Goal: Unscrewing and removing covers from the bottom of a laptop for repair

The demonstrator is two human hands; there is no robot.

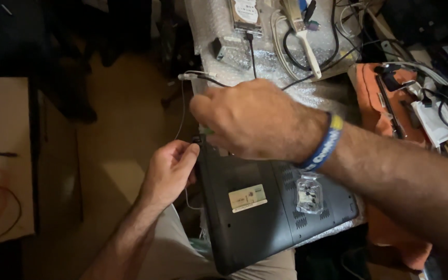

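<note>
Main item: dark grey plastic laptop (pixel 265 207), lying upside down with its base panel facing up, partly on the person's lap and partly on the bubble-wrap-covered counter (pixel 265 67); the padding apparently protects the lid underneath.
Left hand (pixel 169 171): pressed against the laptop's near left edge, thumb and fingers closed on that edge, apparently steadying the casing; a thin white cable (pixel 182 109) runs just behind it.
Right hand (pixel 255 122): reaching across above the laptop's upper left corner, fingers curled down and grip clenched on a small green-tipped object (pixel 206 130); what the object is cannot be told. A blue and yellow wristband (pixel 325 142) sits on the wrist.
On the laptop base: pale rectangular sticker (pixel 247 198), and a small clear plastic bag of tiny dark parts (pixel 309 193), resting near the vents within easy reach.
Further back on the counter: bare hard drive with a silver label (pixel 246 13), white-handled paintbrush (pixel 302 31), tangled black cables (pixel 312 62).
Right side: orange cloth (pixel 385 98) carrying dark tools, well apart from both hands.
Left side: brown cardboard surface (pixel 1 155), untouched.
</note>
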